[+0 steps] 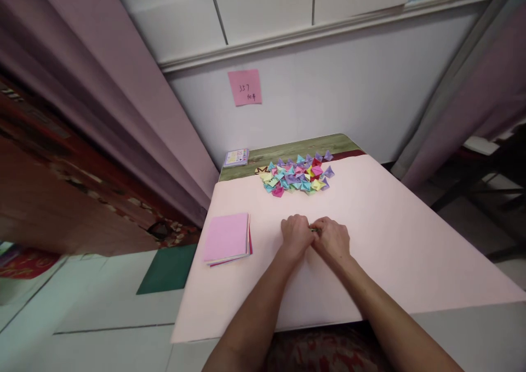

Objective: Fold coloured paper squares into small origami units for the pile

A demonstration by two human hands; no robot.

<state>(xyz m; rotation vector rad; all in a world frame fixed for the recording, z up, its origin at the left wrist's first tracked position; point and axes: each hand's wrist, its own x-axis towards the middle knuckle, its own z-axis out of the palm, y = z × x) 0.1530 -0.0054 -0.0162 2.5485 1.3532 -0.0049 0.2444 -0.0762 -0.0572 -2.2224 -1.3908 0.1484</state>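
My left hand and my right hand meet over the middle of the pink tabletop. Between their fingertips shows a sliver of a small folded paper, pale greenish; the fingers cover most of it. Both hands have their fingers curled and pressed together on it. Beyond them lies a heap of folded paper pieces in purple, teal, yellow and pink. Left of my left hand rests a stack of square paper sheets, a lilac sheet on top and other colours at its edges.
At the table's far left corner sits a printed pack on a wood-patterned strip. A pink note with handwriting is stuck to the white wall. Purple curtains hang on the left and right.
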